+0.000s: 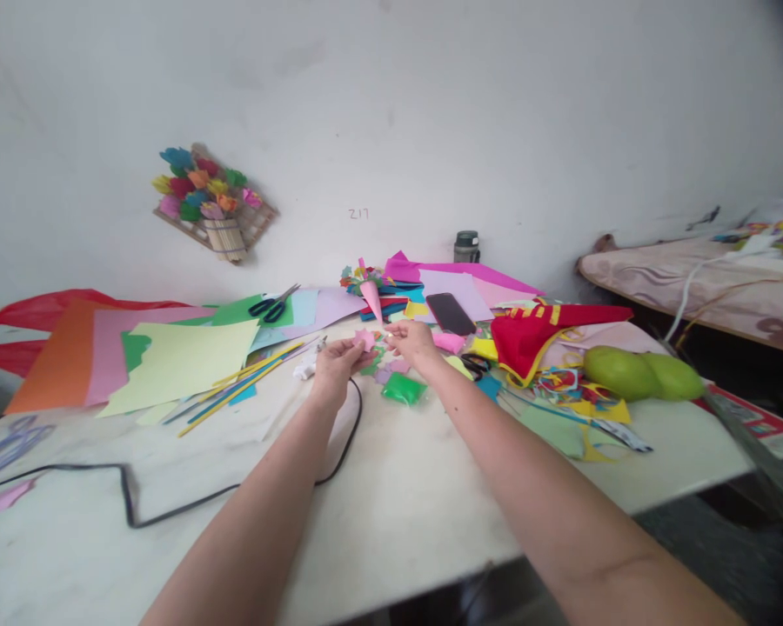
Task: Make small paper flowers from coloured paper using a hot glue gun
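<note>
Between the thumb and fingers of my left hand [336, 365] is a pink paper flower [365, 337]. Close by, my right hand [410, 339] is closed in a pinch on something small and pale, too small to name. Several cut paper flowers [398, 367] in pink, lilac and green lie beneath and between both hands. Just behind them is a pink paper cone [371, 300] topped with small colourful flowers. A green packet [403, 389] lies in front of my right hand. Beside my left hand a white tool [304, 370], partly hidden, lies near a black cord [349, 435].
Coloured paper sheets [183, 361], yellow and blue strips [248, 387] and scissors [274, 304] lie left. To the right are a phone [450, 313], red cloth [528, 339], paper scraps [567, 382] and green fruit [639, 374]. A dark bottle [466, 247] stands by the wall.
</note>
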### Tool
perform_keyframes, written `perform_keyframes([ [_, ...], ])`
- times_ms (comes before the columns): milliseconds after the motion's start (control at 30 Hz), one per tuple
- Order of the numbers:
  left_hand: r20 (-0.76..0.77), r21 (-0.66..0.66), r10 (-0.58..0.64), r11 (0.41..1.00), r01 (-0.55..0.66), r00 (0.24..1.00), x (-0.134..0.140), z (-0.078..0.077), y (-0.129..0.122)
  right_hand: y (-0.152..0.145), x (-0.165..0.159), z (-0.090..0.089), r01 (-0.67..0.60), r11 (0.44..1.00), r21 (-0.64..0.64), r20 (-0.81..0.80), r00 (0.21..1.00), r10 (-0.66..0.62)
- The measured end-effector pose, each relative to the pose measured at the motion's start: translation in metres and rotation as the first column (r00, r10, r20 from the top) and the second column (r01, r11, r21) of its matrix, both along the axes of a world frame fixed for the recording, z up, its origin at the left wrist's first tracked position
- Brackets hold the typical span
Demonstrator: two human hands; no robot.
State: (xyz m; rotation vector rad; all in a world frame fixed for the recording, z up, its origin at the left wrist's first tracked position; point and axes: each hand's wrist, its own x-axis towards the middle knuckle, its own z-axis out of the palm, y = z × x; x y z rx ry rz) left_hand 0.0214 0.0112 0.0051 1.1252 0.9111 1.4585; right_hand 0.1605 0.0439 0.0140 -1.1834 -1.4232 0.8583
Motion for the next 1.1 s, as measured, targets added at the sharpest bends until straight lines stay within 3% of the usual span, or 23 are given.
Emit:
perform_keyframes([
  [900, 0.020, 0.014, -0.050, 0.999, 0.050, 0.999, 0.000, 0.002, -0.004, -0.006, 0.001, 0.003, 0.038, 0.999, 0.018, 0.032, 0.999, -0.038],
  [1100, -0.078, -0.020, -0.032, 0.999, 0.031, 0.996, 0.000, 0.004, -0.006, -0.010, 0.000, 0.006, 0.005, 0.999, -0.033, 0.004, 1.000, -0.005],
])
